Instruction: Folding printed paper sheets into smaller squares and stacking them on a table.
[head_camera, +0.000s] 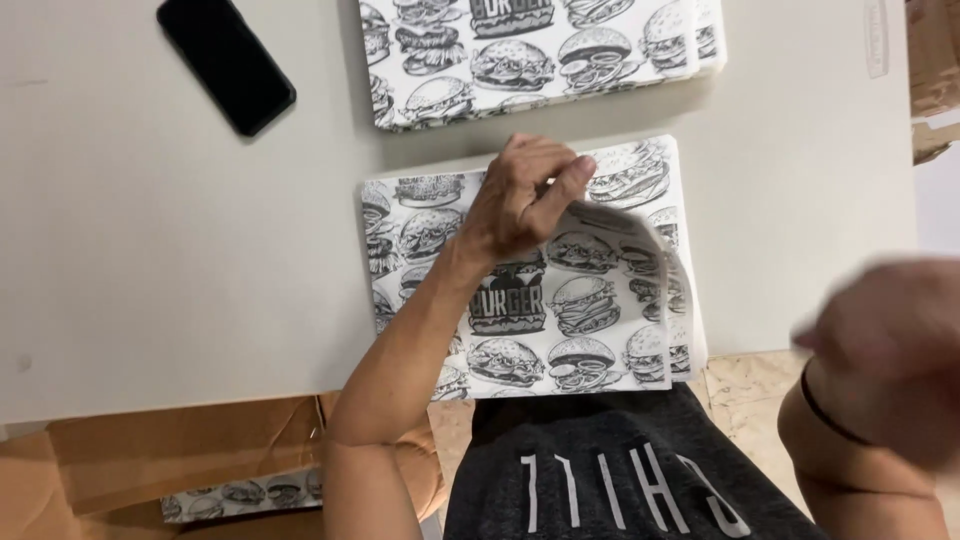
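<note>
Dark grey fabric of the person's shirt fills the bottom edge of the view, with brown cardboard lying on the floor to the left of it and a few more printed sheets resting against that cardboard. Right hand sits low at the right side, blurred, raised off the table; a thin dark band circles its wrist, and whether its fingers are spread or closed cannot be told. Just beyond the shirt, at the near edge of the white table, lies a stack of burger-printed paper sheets, black line drawings on white. Left hand reaches across this stack with the forearm lying over its left half; thumb and fingers are pinched together on the top sheet near the stack's far edge, and that sheet curls upward and bends over toward the right, lifted clear of the ones below. Further out on the table, well apart from the hand, a second stack of the same printed sheets runs off the top of the view. Far left, a black phone lies face up and tilted on the table
</note>
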